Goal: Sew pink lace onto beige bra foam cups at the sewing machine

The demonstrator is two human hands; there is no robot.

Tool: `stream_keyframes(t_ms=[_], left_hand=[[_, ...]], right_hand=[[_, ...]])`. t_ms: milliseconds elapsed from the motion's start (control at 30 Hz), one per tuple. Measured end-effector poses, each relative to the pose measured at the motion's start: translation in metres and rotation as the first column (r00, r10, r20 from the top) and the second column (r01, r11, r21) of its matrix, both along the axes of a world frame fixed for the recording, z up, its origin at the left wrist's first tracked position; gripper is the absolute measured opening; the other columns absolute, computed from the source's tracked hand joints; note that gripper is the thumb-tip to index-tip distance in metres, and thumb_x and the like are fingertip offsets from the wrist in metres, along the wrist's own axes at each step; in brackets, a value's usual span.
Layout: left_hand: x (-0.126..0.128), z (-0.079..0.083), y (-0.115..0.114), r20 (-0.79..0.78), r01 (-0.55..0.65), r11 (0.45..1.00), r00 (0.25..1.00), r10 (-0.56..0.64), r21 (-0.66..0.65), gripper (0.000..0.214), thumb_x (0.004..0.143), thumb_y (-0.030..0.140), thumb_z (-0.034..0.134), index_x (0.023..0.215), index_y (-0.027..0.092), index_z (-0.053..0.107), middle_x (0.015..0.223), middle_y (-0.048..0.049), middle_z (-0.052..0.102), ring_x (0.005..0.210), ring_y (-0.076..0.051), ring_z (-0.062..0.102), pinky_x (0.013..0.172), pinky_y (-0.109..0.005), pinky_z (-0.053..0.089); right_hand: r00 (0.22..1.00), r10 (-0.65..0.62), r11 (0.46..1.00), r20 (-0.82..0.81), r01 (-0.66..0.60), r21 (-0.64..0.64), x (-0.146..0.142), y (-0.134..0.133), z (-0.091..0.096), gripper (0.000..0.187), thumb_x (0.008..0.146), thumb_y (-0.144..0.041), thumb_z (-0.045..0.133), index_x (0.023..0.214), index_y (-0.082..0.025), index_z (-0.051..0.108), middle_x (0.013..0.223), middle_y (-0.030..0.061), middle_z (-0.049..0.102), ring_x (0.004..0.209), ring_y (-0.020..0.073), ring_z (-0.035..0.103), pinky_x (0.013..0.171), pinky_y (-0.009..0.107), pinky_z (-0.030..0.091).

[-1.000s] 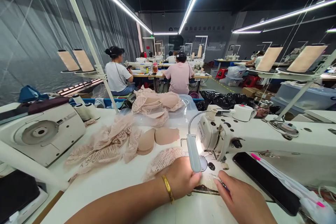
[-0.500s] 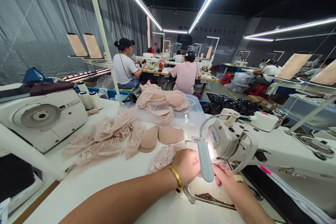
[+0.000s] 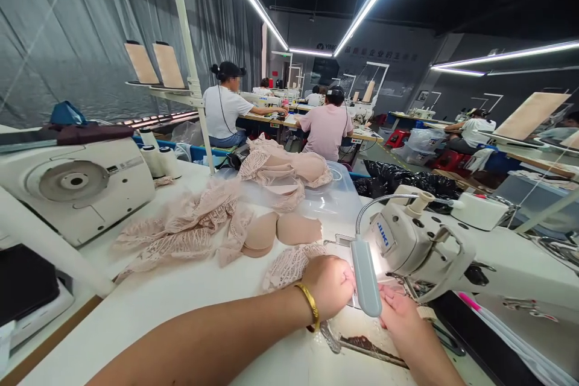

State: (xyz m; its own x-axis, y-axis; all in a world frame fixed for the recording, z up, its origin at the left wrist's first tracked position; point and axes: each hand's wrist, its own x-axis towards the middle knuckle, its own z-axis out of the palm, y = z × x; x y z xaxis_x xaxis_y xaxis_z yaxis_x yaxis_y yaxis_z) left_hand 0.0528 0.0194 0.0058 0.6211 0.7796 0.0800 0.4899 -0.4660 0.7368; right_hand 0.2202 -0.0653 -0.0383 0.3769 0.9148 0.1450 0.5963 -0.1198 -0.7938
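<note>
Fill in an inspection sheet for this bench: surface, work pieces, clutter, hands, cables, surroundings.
Surface: white tabletop; dark brown patch in front of the white JUKI sewing machine.
Work pieces: crumpled beige lace fabric, smooth beige cup pieces, patterned beige lace piece.
Clutter: long flat black object at right, partly hidden.
Hands: left hand curled beside the patterned lace; right hand near the machine; the grey oblong lamp screens the gap between them, so any grip is unclear.
Cables: silver metal gooseneck leading to the lamp.
Surroundings: seated people in a white shirt and a pink shirt.
</note>
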Motion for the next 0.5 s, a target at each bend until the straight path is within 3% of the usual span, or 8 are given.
stream_keyframes(t_ms=[200,500], left_hand=[[0.0001,-0.0038,0.0007,0.01,0.011,1.0,1.0,-0.011,-0.005,0.023,0.086,0.024,0.064,0.064,0.018,0.063,0.066,-0.0018,0.062,0.067,-0.016,0.055,0.063,-0.027,0.04],[0.0004,-0.0033,0.0003,0.021,0.016,1.0,1.0,-0.016,-0.006,0.026,0.085,0.023,0.067,0.061,0.018,0.058,0.063,-0.0006,0.058,0.063,-0.015,0.051,0.062,-0.028,0.038]], right_hand=[[0.983,-0.072,0.996,-0.17,0.062,-0.065,-0.0024,-0.0011,0.0003,0.044,0.083,-0.062,0.058,0.081,-0.022,0.075,0.055,0.0002,0.059,0.053,0.0221,0.061,0.056,0.032,0.051],[0.962,-0.103,0.993,-0.251,0.086,-0.08,-0.0079,-0.0024,0.0046,0.037,0.079,-0.06,0.062,0.079,-0.024,0.073,0.048,-0.004,0.048,0.056,0.0236,0.06,0.059,0.033,0.051]])
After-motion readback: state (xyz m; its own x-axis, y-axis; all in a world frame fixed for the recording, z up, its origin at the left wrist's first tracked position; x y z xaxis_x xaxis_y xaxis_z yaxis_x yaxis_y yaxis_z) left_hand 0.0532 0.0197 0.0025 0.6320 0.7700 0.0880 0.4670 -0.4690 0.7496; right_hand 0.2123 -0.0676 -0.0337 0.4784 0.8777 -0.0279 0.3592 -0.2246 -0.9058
